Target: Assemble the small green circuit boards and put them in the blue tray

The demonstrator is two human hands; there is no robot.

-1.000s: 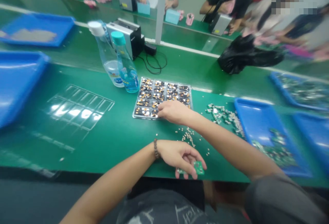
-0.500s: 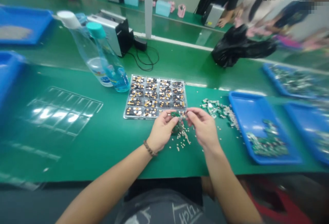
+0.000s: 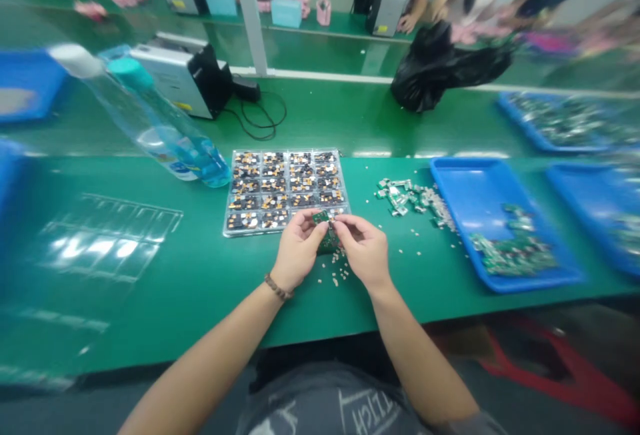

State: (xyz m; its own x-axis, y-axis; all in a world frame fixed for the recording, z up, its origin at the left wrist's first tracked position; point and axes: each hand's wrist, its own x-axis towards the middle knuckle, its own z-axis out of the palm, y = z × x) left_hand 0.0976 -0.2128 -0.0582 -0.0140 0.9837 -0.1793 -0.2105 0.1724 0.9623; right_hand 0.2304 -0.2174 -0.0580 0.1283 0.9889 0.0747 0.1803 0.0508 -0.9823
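My left hand (image 3: 299, 250) pinches a small green circuit board (image 3: 321, 217) between thumb and fingers. At the board's right edge, the fingers of my right hand (image 3: 366, 247) are pressed together. Whatever they grip there is too small to make out. Under and in front of both hands, small pale pieces (image 3: 336, 275) lie scattered on the green mat. Just beyond the fingers is a clear compartment tray (image 3: 227, 230), filled with small black, orange and white parts; my hands cover part of its near edge.
On the right, a blue tray (image 3: 487, 185) holds green boards, with loose boards (image 3: 397, 196) beside it. Two bottles, one with a white cap (image 3: 75, 58), stand behind a clear empty tray (image 3: 113, 245). A grey device (image 3: 170, 75) and black bag (image 3: 425, 65) are further back. Co-workers sit opposite.
My right hand has come closer to my left, its fingertips now against the board's edge. The view has turned, so the bench appears shifted left.
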